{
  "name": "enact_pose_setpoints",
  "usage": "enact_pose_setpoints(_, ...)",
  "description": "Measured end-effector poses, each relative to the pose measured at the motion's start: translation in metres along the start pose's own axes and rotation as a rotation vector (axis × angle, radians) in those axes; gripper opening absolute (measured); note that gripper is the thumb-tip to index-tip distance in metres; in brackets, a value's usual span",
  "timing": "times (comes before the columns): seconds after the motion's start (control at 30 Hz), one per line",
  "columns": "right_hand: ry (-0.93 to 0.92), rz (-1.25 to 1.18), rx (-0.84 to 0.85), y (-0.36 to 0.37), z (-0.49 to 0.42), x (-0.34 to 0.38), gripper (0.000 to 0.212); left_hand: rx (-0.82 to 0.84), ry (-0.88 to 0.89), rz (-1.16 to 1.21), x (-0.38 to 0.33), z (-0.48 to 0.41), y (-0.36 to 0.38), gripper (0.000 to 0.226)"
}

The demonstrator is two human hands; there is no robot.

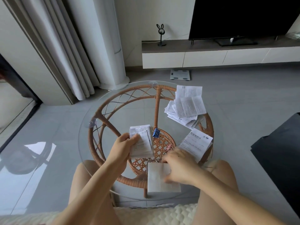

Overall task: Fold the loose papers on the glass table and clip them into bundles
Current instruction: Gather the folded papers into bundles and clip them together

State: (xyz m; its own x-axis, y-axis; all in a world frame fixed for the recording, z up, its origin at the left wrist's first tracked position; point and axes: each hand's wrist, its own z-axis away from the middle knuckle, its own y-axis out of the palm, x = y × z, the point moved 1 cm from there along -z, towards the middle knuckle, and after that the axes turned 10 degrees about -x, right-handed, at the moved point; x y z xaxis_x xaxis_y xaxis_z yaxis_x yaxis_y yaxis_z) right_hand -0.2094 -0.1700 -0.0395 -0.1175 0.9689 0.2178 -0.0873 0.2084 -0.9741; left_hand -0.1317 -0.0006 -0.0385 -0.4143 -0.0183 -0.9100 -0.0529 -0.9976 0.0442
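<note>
Glass tabletop under us: our left hand grips a folded stack, held ready for clipping, blue clip just beside it. Our right hand blurs over another folded sheet; its grip we can't tell. Loose papers wait at the far edge.

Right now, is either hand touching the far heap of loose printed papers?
No, the heap of loose printed papers lies well beyond both the left hand and right hand.

Your right grip is blurred at lower centre, so its hold on the folded sheet is unclear; it half hides a pink clip.
</note>
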Motion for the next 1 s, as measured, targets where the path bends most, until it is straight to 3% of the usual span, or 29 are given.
enact_pose_setpoints(0.07,0.03,-0.127,-0.019,-0.006,0.004,-0.002,0.017,0.01,-0.01,0.019,-0.002,0.002,-0.001,0.018)
enact_pose_setpoints(0.13,0.1,-0.275,-0.017,-0.016,0.01,-0.015,0.036,0.026,-0.018,0.029,-0.003,0.003,-0.003,0.017)
enact_pose_setpoints(0.23,0.077,-0.634,-0.304,-0.04,0.021,-0.038,0.027,0.065,-0.055,0.058,-0.006,0.005,-0.005,0.012)
enact_pose_setpoints(0.33,0.062,-1.075,-0.466,-0.061,0.026,-0.038,0.039,0.148,-0.145,0.103,-0.008,0.006,-0.002,0.015)
enact_pose_setpoints(0.47,0.014,-0.774,-0.616,-0.063,0.023,-0.035,0.038,0.237,-0.248,0.172,-0.01,0.009,0.002,0.02)
enact_pose_setpoints(0.53,0.118,-0.784,-0.628,-0.064,0.023,-0.033,0.018,0.265,-0.264,0.231,-0.01,0.009,0.002,0.025)
enact_pose_setpoints(0.57,0.2,-0.851,-0.609,-0.063,0.022,-0.031,0.012,0.282,-0.266,0.267,-0.01,0.01,0.001,0.025)
enact_pose_setpoints(0.73,0.445,-0.949,-0.354,-0.051,0.019,-0.015,0.03,0.374,-0.267,0.411,-0.015,0.018,0.006,0.024)
enact_pose_setpoints(1.0,0.394,-0.803,-0.371,-0.049,0.007,0.015,0.026,0.3,-0.159,0.315,-0.014,0.028,0.026,0.022)
